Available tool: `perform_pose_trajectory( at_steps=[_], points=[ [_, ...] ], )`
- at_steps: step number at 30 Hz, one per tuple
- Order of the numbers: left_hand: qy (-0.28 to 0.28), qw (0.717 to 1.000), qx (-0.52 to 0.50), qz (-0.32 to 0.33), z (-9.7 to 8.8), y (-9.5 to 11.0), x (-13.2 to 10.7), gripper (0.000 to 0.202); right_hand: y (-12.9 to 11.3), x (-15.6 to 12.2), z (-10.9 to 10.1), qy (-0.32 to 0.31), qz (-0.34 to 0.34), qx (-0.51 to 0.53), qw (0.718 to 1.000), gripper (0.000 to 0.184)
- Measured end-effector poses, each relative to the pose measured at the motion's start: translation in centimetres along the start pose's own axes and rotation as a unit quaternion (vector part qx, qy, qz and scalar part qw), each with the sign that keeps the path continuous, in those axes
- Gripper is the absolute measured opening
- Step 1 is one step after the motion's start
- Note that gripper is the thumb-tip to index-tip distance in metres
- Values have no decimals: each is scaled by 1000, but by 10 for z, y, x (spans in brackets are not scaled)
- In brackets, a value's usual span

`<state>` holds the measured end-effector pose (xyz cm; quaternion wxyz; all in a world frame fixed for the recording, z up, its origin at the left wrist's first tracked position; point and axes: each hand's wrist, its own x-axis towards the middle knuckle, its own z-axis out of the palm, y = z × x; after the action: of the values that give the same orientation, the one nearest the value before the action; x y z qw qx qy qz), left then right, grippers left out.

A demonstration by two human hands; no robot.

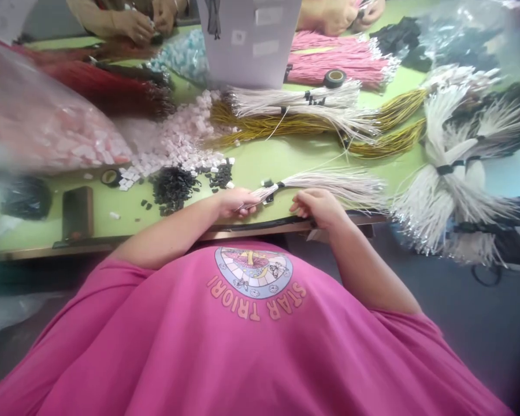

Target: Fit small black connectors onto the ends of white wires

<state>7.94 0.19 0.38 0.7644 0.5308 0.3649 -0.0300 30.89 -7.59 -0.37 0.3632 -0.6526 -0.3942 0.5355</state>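
Note:
A bundle of white wires lies along the front of the green table, bound with black tape near its left part. My left hand is closed around the bundle's left end. Just right of the tape, my right hand hovers near the table edge with its fingers curled and thumb against them; whether a wire is between them is too small to make out. Beside my left hand lie a pile of small black plastic pieces and a heap of small white connector housings.
Yellow wire bundles and more white bundles lie behind. Taped white bundles overhang the right side. A tape roll, a phone, a bag of pink-white pieces and a grey bin stand around. Co-workers' hands are across the table.

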Motion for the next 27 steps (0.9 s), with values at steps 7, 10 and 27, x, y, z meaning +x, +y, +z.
perform_pose_trajectory(
  at_steps=[7,10,27],
  points=[
    [39,941,331,53,3,4,-29,25,-41,1,31,-163,-378,-279,868,17],
    [97,894,430,84,3,-2,-43,29,-46,21,53,-232,-420,-408,777,27],
    [277,705,640,126,-58,-15,-15,27,-57,53,81,-354,-408,-530,654,14]
  ],
)
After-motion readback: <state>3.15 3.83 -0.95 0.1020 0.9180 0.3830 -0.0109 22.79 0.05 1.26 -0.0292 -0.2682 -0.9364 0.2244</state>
